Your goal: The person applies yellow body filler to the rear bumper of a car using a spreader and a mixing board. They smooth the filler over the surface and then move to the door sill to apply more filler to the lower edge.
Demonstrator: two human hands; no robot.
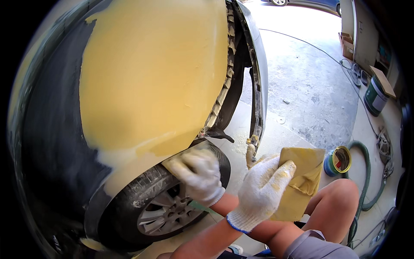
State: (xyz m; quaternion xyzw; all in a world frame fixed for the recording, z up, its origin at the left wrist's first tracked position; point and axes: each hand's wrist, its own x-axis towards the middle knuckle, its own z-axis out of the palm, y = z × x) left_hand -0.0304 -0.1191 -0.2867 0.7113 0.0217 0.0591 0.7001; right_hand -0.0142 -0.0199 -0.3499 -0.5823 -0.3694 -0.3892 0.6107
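Observation:
My forearms cross, both hands in white knit gloves stained yellow. My left hand (262, 187) grips the edge of a flat yellowish board (297, 207), with a mound of yellow putty (307, 183) on it. My right hand (199, 172), blurred by motion, is closed on a thin, flat putty spreader (173, 166) at the lower edge of the car panel, just above the tyre. The dark car panel (56, 116) carries a broad coat of yellow filler (151, 73), with a paler, thinner patch near the wheel arch.
Below the panel stands the wheel (166, 211). A loose bumper edge (258, 86) hangs apart from the body. An open tin (338, 161), a green hose (366, 172), a bucket (376, 98) with a board on top and a cable (315, 45) are on the floor at right.

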